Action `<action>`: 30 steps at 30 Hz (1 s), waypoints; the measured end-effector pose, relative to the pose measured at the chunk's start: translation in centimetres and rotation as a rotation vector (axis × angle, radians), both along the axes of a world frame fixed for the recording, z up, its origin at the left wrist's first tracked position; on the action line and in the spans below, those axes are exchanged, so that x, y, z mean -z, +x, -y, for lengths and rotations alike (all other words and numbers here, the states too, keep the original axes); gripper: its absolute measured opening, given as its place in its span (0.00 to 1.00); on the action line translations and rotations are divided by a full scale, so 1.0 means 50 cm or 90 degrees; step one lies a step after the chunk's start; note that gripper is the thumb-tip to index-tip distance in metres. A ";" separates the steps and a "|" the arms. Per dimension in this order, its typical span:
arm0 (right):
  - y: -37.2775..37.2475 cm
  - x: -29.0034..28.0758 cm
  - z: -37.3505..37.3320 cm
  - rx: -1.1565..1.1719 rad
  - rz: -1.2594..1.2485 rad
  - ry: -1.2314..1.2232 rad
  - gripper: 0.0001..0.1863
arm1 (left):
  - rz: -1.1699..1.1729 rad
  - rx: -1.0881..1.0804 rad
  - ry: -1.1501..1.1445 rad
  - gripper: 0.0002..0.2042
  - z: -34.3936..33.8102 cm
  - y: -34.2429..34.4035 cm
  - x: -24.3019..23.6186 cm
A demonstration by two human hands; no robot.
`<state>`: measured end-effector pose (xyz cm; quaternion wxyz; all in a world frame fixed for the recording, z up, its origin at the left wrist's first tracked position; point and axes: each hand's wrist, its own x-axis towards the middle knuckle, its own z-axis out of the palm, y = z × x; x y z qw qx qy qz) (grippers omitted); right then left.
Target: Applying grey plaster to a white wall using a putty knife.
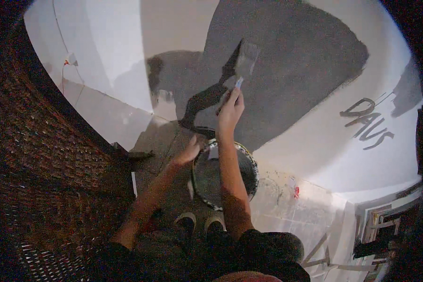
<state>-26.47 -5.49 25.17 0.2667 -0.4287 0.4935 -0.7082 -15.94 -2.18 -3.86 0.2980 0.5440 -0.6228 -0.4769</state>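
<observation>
My right hand [230, 110] grips the handle of a wide paintbrush [247, 58], its bristles raised against the dark grey painted area [301, 61] of the wall, where the brush casts a shadow. My left hand [190, 149] holds the rim of a round bucket [207, 181] of dark grey paint, below the brush. My right forearm crosses over the bucket and hides part of it.
White wall [108, 37] with a thin hanging cord surrounds the grey patch, with painted lettering at right. A dark woven surface [61, 178] fills the left. My shoes stand on dusty tiled floor [291, 214]; pale strips and frames [376, 225] lie at lower right.
</observation>
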 end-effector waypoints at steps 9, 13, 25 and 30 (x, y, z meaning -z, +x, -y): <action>0.002 0.046 -0.159 -0.050 0.008 0.002 0.20 | -0.070 -0.142 -0.006 0.30 -0.022 0.137 -0.091; -0.048 -0.099 -0.089 -0.006 -0.089 -0.135 0.21 | 0.040 -0.314 -0.025 0.26 -0.013 0.173 -0.049; -0.024 -0.023 -0.051 -0.018 -0.022 -0.046 0.23 | 0.373 -0.234 -0.617 0.25 -0.032 0.238 -0.044; -0.019 0.074 -0.166 0.010 -0.007 0.057 0.22 | 0.342 -0.244 -0.126 0.23 -0.084 0.148 -0.219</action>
